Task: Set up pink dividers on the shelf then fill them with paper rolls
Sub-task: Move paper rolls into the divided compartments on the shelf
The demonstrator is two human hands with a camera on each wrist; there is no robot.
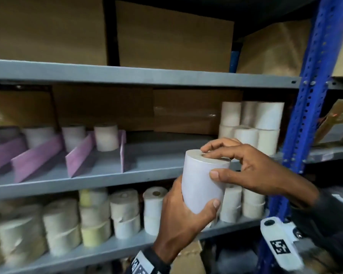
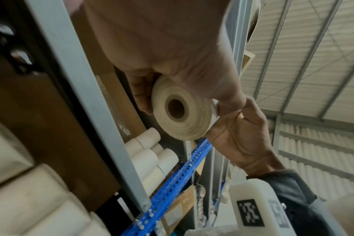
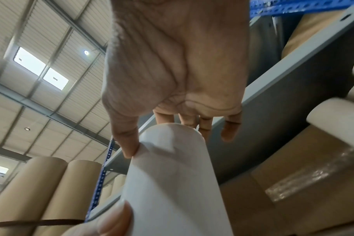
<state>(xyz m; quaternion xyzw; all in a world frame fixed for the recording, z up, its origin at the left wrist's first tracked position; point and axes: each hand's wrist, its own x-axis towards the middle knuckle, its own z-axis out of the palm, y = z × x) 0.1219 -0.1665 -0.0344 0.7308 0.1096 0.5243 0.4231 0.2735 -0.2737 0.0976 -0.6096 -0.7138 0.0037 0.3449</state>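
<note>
Two hands hold one white paper roll (image 1: 203, 181) upright in the air, just in front of the grey shelf (image 1: 111, 179): our left hand (image 1: 183, 220) has its grip wrapped round the bottom, and our right hand (image 1: 251, 167) has its grip clamped on the top, thumb on the side and fingers on the top end. Behind it, pink dividers (image 1: 79, 155) stand on the shelf with a few rolls (image 1: 106, 137) between them at the back, and more rolls (image 1: 251, 123) are stacked to the right beside the blue post (image 1: 307, 99).
</note>
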